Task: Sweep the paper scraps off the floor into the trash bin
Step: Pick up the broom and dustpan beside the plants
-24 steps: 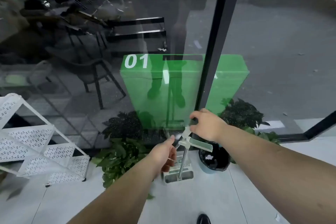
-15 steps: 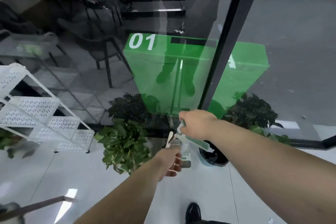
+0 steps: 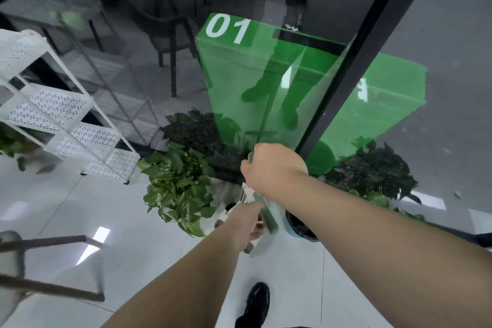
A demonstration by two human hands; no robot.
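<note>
Our right hand [image 3: 274,168] and left hand [image 3: 250,225] both clench the broom-and-dustpan set [image 3: 268,215] just left of the trash bin [image 3: 299,230]. A careless swing could tip the bin and spill scraps.

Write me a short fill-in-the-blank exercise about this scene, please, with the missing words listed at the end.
1. The white number on the green panel reads ____.
2. The perforated shelf rack is ____ in colour.
3. The leafy potted plant stands to the ____ of the left hand.
4. The right hand grips a handle in front of a wall made of ____.

Missing words: 01; white; left; glass.
</note>
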